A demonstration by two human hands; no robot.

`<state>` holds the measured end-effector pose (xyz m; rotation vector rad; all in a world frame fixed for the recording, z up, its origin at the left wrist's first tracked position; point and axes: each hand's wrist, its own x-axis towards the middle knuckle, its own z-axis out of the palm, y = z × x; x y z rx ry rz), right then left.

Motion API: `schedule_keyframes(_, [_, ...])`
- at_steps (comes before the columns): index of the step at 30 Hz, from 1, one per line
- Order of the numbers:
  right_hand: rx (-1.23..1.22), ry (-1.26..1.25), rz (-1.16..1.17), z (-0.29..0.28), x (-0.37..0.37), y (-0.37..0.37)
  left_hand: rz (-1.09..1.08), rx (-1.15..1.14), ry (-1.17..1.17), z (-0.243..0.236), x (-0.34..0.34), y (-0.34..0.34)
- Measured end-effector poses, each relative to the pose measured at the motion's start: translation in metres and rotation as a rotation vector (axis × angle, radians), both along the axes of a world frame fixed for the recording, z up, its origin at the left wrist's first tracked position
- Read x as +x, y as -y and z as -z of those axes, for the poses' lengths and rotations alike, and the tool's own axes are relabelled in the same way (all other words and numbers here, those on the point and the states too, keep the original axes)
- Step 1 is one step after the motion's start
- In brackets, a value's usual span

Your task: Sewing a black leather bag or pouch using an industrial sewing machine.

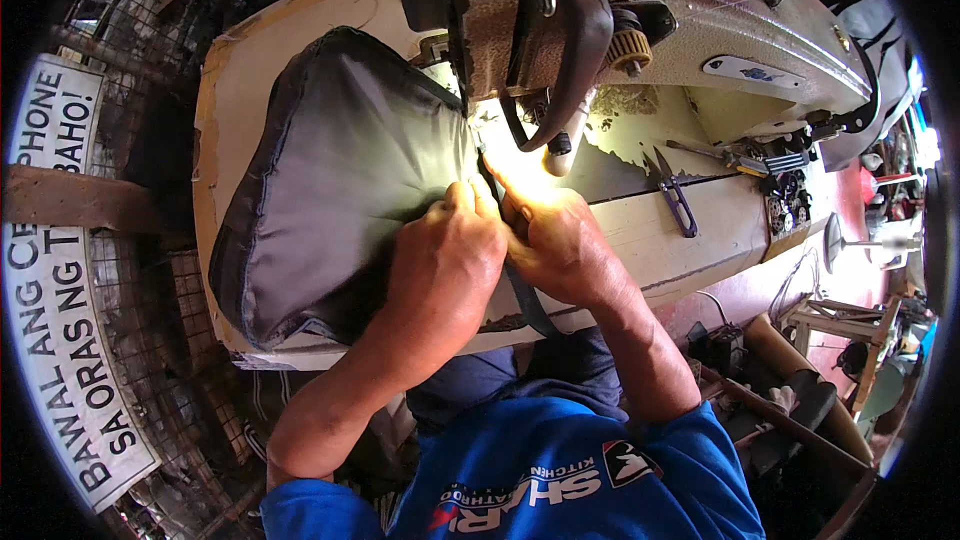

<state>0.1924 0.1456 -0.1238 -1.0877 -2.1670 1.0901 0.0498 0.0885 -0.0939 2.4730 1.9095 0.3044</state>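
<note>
A large dark grey fabric piece (320, 170) with seamed, piped edges lies left of the sewing machine's needle area under a bright lamp. My left hand (450, 250) has its fingers curled closed on the fabric's right edge, just in front of the presser area. Touching it, my right hand (555, 245) is closed on a narrow dark strip (530, 305), which hangs down toward the table's front edge. Both hands sit just below the machine head (540, 40); my fingertips are partly hidden by each other and washed out by the glare.
Purple thread snips (672, 200), a screwdriver (720, 155) and a tray of small metal parts (788, 210) sit right of my hands on the pale table (640, 260). A wire grille with a white sign (60, 360) stands at left. A fan (850, 240) and wooden frames are at right.
</note>
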Motion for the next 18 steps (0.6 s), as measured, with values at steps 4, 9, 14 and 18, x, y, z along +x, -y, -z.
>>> schedule_keyframes(4, [0.132, 0.023, -0.159, -0.007, 0.004, -0.010, -0.049, -0.048, -0.139, 0.002, 0.017, 0.005])
schedule_keyframes(9, [0.153, -0.074, -0.195, 0.000, 0.000, -0.013, -0.080, -0.053, -0.150, 0.006, 0.017, 0.006])
schedule_keyframes(14, [0.246, -0.124, -0.215, 0.000, -0.003, -0.017, -0.069, -0.111, -0.038, 0.007, 0.015, 0.004])
schedule_keyframes(18, [0.211, -0.072, -0.213, 0.000, 0.000, -0.019, -0.095, -0.095, 0.243, 0.008, 0.018, 0.002])
